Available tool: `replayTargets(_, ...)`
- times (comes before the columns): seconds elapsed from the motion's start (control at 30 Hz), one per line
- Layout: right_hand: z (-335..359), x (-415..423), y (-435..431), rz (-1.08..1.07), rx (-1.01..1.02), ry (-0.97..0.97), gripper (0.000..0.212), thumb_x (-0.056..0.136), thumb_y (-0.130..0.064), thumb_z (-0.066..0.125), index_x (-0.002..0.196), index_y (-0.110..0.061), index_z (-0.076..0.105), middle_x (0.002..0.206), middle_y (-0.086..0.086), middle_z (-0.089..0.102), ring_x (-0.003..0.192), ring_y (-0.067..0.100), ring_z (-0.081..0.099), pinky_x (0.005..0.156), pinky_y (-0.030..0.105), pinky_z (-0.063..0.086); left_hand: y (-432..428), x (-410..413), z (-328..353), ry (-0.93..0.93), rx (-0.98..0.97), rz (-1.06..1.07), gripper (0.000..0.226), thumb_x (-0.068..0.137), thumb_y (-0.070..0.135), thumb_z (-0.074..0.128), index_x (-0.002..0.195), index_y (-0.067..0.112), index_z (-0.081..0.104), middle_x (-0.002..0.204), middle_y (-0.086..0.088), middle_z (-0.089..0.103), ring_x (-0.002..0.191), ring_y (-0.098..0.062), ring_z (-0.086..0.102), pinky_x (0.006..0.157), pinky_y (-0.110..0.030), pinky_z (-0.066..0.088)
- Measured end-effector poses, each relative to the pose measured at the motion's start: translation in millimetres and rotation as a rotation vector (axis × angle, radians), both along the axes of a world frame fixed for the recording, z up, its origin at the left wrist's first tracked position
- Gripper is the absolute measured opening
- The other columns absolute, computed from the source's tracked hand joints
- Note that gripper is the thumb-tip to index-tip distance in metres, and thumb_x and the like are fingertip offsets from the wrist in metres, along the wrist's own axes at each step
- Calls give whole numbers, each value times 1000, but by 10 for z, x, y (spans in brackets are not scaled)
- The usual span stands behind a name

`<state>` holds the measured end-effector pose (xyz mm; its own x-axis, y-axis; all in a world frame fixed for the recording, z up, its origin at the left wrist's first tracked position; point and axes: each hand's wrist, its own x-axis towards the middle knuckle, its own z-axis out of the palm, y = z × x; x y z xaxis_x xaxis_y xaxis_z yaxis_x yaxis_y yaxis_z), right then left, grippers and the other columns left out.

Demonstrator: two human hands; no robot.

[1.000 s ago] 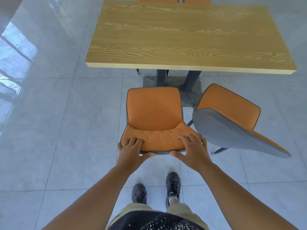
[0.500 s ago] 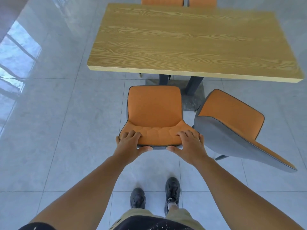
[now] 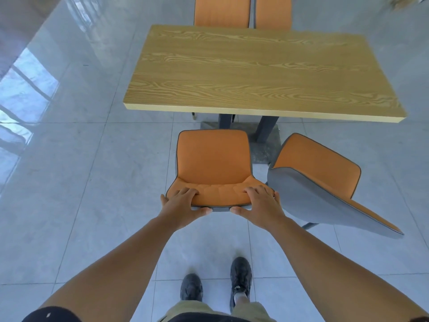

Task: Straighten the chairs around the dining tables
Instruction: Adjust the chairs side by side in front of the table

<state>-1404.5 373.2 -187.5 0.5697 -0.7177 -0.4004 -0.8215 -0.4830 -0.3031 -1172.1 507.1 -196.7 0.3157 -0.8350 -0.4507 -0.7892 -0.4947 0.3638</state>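
Note:
An orange chair with a grey back (image 3: 212, 159) faces the wooden dining table (image 3: 255, 73), its seat just short of the near edge. My left hand (image 3: 181, 204) grips the top of its backrest on the left, my right hand (image 3: 261, 203) grips it on the right. A second orange chair (image 3: 318, 173) stands askew to the right, turned at an angle to the table, its grey back close to my right hand.
Two more orange chairs (image 3: 241, 11) are tucked in at the table's far side. The table's dark pedestal base (image 3: 264, 131) stands just beyond the held chair. Glossy grey tile floor (image 3: 69, 182) surrounds everything. My shoes (image 3: 216, 284) are behind the chair.
The held chair has moved forward toward the table with both hands still on its backrest, and I have stepped after it. The angled chair has not moved.

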Motion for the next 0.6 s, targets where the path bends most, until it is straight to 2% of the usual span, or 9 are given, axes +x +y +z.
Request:
replayTargets(0.13,88,-95,170,-51,-15,-50,85,84,-75,51,149,-24,30,155,3,25,145,27,19,119,52,22,-43,-177,147,16,-33,-53,65,83,72,50,134,33,46,140,8,49,130,-22,44,112,-54,20)
replayTargets(0.2,142,-177,268,-83,-21,-90,83,87,-67,56,151,-20,28,154,3,23,144,26,22,117,47,28,-104,-286,230,42,-20,-99,62,86,68,51,137,33,45,143,8,47,132,-23,42,115,-57,18)
replayTargets(0.33,314,-400,325,-187,13,-130,74,92,-55,58,150,-18,32,154,3,32,140,26,35,111,44,37,-238,-509,353,78,-23,-219,60,89,59,55,140,31,42,145,5,45,133,-24,41,114,-53,25)
replayTargets(0.43,462,-683,255,-275,14,-139,68,93,-53,57,148,-20,36,141,4,46,131,26,45,103,43,43,-377,-712,417,83,-37,-287,60,90,55,56,143,31,40,143,3,44,129,-24,44,107,-45,34)
replayTargets(0.6,625,-1282,-8,-377,-63,-121,65,94,-51,57,147,-16,39,147,7,44,136,27,39,105,45,43,-742,-1198,530,119,-34,-356,58,92,48,58,144,27,41,140,0,46,126,-23,44,95,-36,41)
